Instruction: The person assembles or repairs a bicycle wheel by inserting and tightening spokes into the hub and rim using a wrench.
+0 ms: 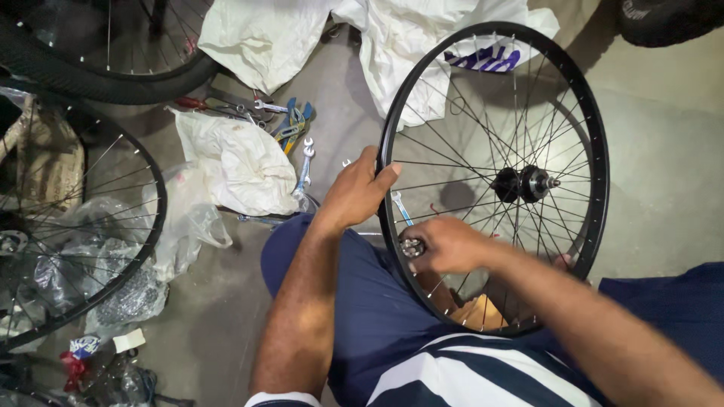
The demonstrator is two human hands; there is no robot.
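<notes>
A black spoked bicycle wheel rim (596,143) stands upright between my knees, its black hub (526,183) near the middle. My left hand (356,192) grips the rim's left side, thumb over the edge. My right hand (445,245) is closed on a small round metal tool (412,247) pressed against the inside of the rim at the lower left. A blue-handled spanner (400,207) lies on the floor just behind the rim, between my two hands.
Another bare rim (147,162) stands at the left, and a tyred wheel (90,83) at the top left. White cloths (241,162) and spanners and pliers (290,124) lie on the grey floor. Clear plastic bags (188,226) and small litter lie at the lower left.
</notes>
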